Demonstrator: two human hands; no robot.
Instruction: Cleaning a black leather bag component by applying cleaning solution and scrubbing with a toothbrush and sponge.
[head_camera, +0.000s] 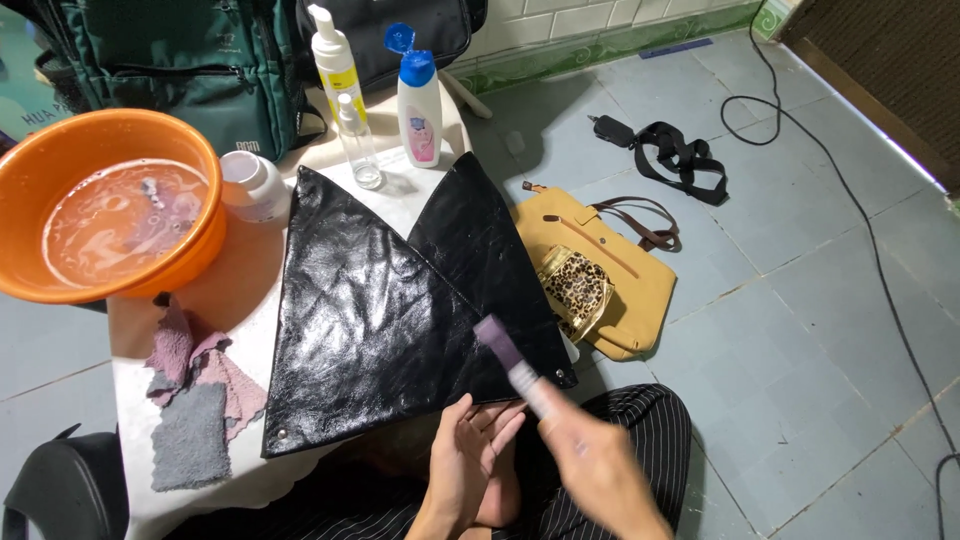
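Round orange plastic basin (60, 170) holds cloudy soapy water. Beside it a small white jar (252, 185), a clear spray bottle (358, 150) and a white blue-capped bottle (419, 112). Glossy black creased leather triangular bag (390, 300) lies flat on the white table (260, 470). Right hand (590, 465), blurred, grips a purple-capped tube (510, 360) over the bag's near edge. Left hand (470, 455) open, palm up, empty.

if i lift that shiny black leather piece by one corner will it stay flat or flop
The black leather piece would probably flop: it lies creased and folded over itself on the table. Its glossy surface suggests it may slip between the fingers. It looks thin, so likely light for its spread.
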